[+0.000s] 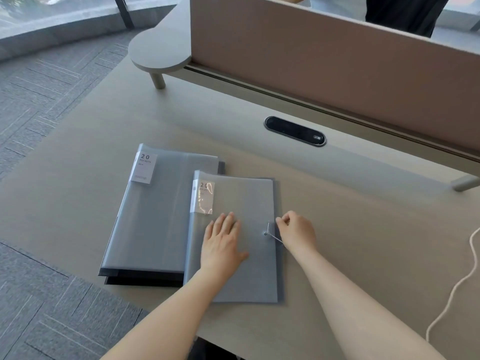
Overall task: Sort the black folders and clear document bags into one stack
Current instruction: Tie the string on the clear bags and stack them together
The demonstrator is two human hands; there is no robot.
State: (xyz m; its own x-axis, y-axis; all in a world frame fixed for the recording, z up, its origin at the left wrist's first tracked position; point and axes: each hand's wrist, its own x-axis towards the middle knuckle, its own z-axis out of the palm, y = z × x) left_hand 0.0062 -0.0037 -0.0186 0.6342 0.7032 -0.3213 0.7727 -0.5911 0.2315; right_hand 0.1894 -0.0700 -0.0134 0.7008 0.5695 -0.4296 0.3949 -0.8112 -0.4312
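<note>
A clear document bag (249, 203) lies on top of a folder with a "20 pockets" label, in the middle of the desk (363, 229). My left hand (223, 245) presses flat on the bag, fingers spread. My right hand (296, 229) pinches the thin elastic string (274, 237) that runs to the bag's button (265, 233) at its right edge. To the left sits a stack (155, 216) of black folders under a translucent cover with a white "20 pockets" label; its right side is partly overlapped by the bag.
A brown partition (337, 68) stands along the desk's far side, with an oval cable port (294, 131) in front of it. A white cable (457, 284) trails down the right. A raised round shelf (158, 50) is at the back left. Someone stands behind the partition.
</note>
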